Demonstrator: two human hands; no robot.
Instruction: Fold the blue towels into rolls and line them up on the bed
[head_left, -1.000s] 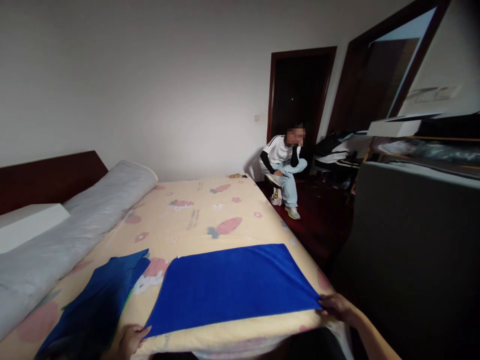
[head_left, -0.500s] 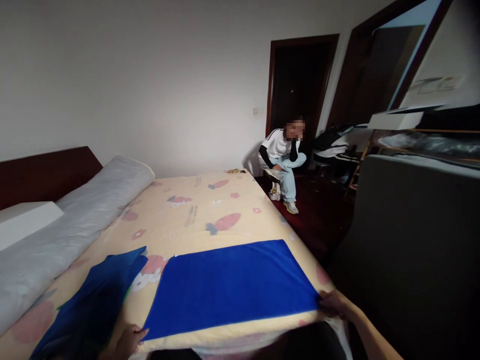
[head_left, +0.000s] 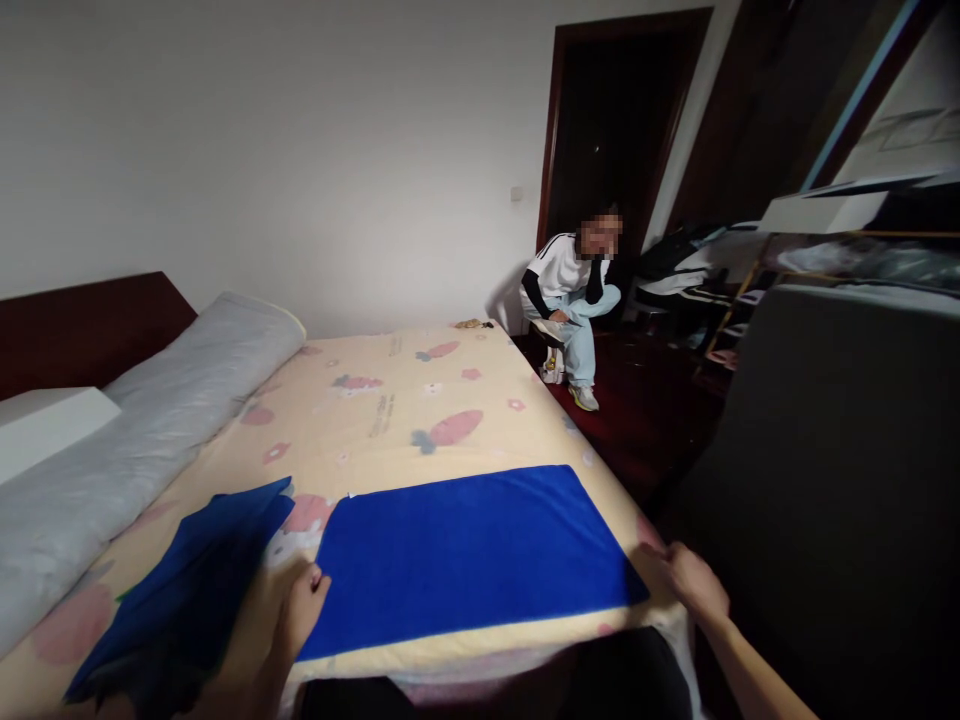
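Note:
A blue cloth (head_left: 480,560), apparently a towel, lies spread flat near the bed's front edge, its corners down on the sheet. Beside its left edge is my left hand (head_left: 304,605), raised a little with the fingers curled in; I see no cloth pulled up by it. My right hand (head_left: 694,582) is just past the right front corner, off the cloth, with fingers reaching left and partly blurred. To the left, a crumpled dark blue cloth (head_left: 202,570) with a bit of green edging lies in shadow.
The bed (head_left: 405,410) has a cream sheet with pink prints. A rolled grey bedding piece (head_left: 187,380) and a white box (head_left: 52,425) lie along the headboard (head_left: 97,325). A person (head_left: 566,280) sits by the dark door (head_left: 622,130). A dark panel (head_left: 825,450) stands at right.
Both hands have let go of the blue cloth's front corners. My left hand moved up along the left edge, my right hand slightly up and outward. The view tipped down a little.

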